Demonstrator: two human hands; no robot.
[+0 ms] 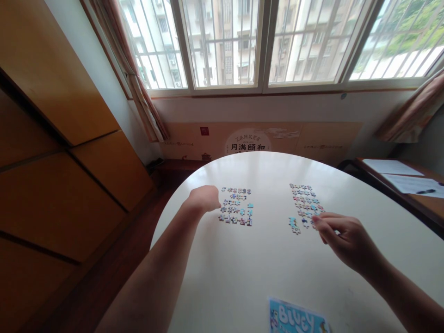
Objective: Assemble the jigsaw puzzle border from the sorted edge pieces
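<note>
Two groups of small jigsaw pieces lie on the white round table. My left hand (204, 199) is closed at the left edge of the left group (236, 219), its fingertips hidden behind the hand; what it holds, if anything, does not show. At the lower right corner of the right group (305, 201), my right hand (335, 229) has its thumb and fingers pinched together; anything between them is too small to make out. A few joined pieces (294, 225) with light blue parts lie left of my right hand.
A blue card or box lettered "BLUEY" (294, 319) lies at the table's near edge. Beyond the right side of the round table (236, 273) stands a brown desk with papers (393, 167) and a pen. Wooden cabinets are at the left, windows ahead.
</note>
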